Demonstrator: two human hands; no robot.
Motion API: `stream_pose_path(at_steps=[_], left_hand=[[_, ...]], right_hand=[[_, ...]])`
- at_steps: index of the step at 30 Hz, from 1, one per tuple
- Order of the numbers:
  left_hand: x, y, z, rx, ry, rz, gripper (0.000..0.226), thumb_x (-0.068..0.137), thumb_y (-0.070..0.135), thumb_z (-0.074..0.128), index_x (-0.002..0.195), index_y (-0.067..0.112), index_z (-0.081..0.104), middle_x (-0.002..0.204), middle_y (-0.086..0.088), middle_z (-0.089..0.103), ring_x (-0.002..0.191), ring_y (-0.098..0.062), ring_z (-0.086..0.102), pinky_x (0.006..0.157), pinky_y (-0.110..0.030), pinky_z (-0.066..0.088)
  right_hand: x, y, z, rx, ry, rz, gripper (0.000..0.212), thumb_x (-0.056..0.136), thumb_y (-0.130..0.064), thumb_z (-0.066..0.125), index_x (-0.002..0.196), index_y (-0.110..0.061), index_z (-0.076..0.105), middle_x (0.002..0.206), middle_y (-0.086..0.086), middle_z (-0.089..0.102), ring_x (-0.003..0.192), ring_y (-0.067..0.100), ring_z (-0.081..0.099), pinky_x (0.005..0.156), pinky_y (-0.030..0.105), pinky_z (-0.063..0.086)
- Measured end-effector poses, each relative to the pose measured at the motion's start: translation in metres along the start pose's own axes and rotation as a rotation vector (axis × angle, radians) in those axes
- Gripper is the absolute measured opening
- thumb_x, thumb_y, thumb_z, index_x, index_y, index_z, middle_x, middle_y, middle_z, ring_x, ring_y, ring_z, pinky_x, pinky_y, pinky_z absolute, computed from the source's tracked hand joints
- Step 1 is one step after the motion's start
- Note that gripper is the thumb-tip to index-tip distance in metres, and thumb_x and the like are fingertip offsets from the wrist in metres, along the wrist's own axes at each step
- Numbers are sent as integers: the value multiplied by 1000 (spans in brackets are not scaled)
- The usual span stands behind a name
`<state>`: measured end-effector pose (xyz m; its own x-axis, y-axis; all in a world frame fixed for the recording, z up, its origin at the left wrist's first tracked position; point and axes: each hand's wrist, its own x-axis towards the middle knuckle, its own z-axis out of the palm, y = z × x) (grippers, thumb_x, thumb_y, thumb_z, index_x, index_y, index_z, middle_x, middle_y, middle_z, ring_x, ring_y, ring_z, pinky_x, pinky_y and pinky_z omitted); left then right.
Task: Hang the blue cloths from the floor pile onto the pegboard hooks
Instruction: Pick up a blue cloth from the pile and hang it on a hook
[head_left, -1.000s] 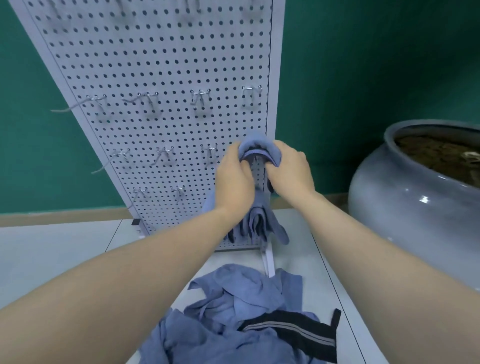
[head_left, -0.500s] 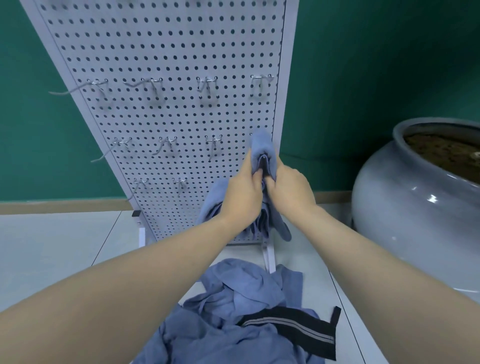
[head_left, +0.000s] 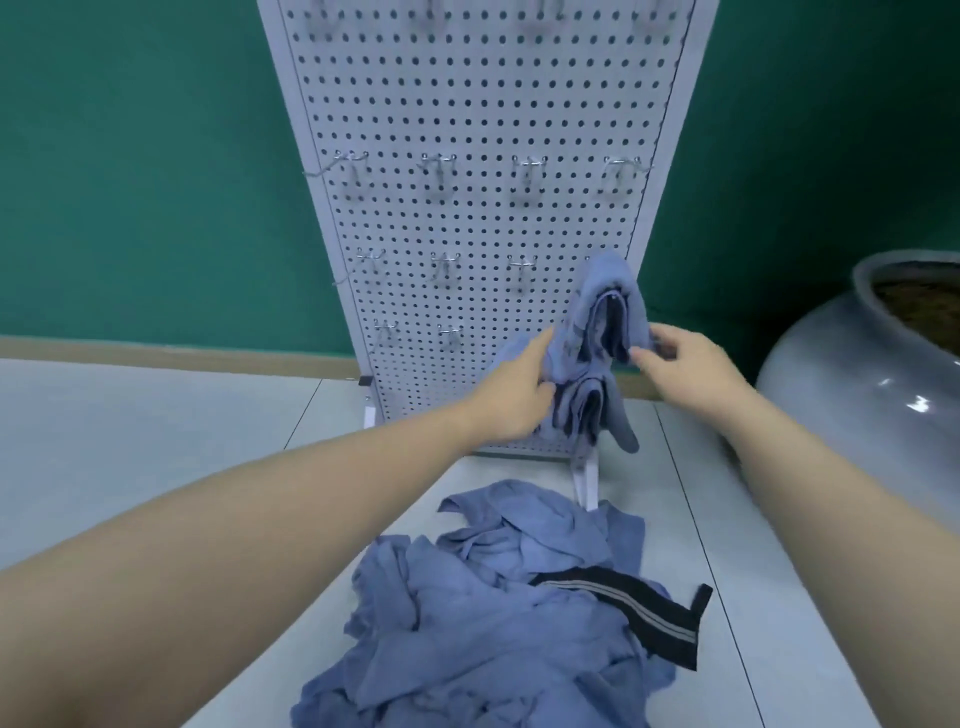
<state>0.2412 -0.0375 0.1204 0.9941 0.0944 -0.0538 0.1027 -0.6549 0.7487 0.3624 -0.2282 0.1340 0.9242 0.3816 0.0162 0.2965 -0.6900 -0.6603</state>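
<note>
Blue cloth (head_left: 605, 312) draped over a hook on the pegboard (head_left: 483, 208), lower right. Left hand (head_left: 511, 397) grips its lower folds; right hand (head_left: 685, 364) fingers relaxed beside it. Floor pile (head_left: 498, 613) below. Grey pot (head_left: 857, 395) holds dark soil.

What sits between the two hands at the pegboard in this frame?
In the head view, the hanging blue cloth lies between the left hand and right hand; the left hand holds its side, the right hand's fingertips reach its other edge.

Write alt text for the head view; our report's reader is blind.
Left hand grips a blue cloth draped on a pegboard hook; right hand touches its edge. More cloths lie piled below.
</note>
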Motion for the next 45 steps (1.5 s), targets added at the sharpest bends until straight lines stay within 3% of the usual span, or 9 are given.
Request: stream_pose_path(at_steps=[5,8,14,18,21,26,30,42,45], left_hand=[[-79,-72,20,91,-173,-164,58,104,19,53,158,17,32,129,-10,63,93,-19,60,82,-27,46],[-122,-108,39,84,-251,-224,54,101,26,60,152,17,46,135,-7,62,109,-19,62,91,-19,41],[-173,-153,83,-6,-395,-312,87,92,43,73,160,17,26,152,-8,48,137,-18,49,114,-26,37],[-185,-167,94,-26,-353,-306,37,89,33,79,119,16,66,115,-6,63,106,-19,59,88,-29,44],[-182,-168,87,-67,-245,-214,37,93,26,73,69,16,46,70,-2,43,65,-12,40,60,-30,31],[-164,-141,46,-151,30,-114,16,98,17,65,91,4,60,85,-11,64,77,-15,53,71,-31,43],[-152,-115,-3,-176,184,-107,19,99,15,60,82,18,52,76,4,55,68,-8,47,63,-24,39],[-157,-7,-140,28,-19,-104,64,67,72,80,86,13,62,74,6,61,68,-17,55,67,-32,43],[-170,13,-152,225,-72,-119,48,72,48,87,72,15,50,64,0,50,61,-21,44,59,-31,36]], right_hand=[[-69,4,48,365,326,259,33,94,-29,61,124,-18,70,109,0,69,108,23,66,94,34,49],[-115,16,100,419,143,307,19,88,-36,61,101,-28,72,107,5,74,103,29,71,97,46,55],[-185,37,164,-30,-471,138,44,95,-10,62,139,-17,63,139,5,64,131,24,59,101,20,41],[-190,31,175,-400,-697,-5,69,89,-26,63,155,-30,43,160,0,45,147,22,41,121,35,31],[-194,13,174,-425,-695,-8,69,82,-41,64,149,-31,50,149,-1,56,138,23,49,115,38,38],[-188,-1,169,-241,-563,-20,9,82,-30,67,83,-26,59,75,-5,62,77,20,61,70,36,51],[-166,-19,141,-65,-460,26,24,94,-13,59,71,-9,55,60,1,53,47,8,49,48,19,40],[-139,-120,4,245,-138,-144,23,95,-2,54,73,-9,53,68,3,48,56,9,38,49,18,33],[-137,-132,-24,230,-91,-186,18,94,-3,54,77,-1,53,72,8,50,67,16,43,61,26,37]])
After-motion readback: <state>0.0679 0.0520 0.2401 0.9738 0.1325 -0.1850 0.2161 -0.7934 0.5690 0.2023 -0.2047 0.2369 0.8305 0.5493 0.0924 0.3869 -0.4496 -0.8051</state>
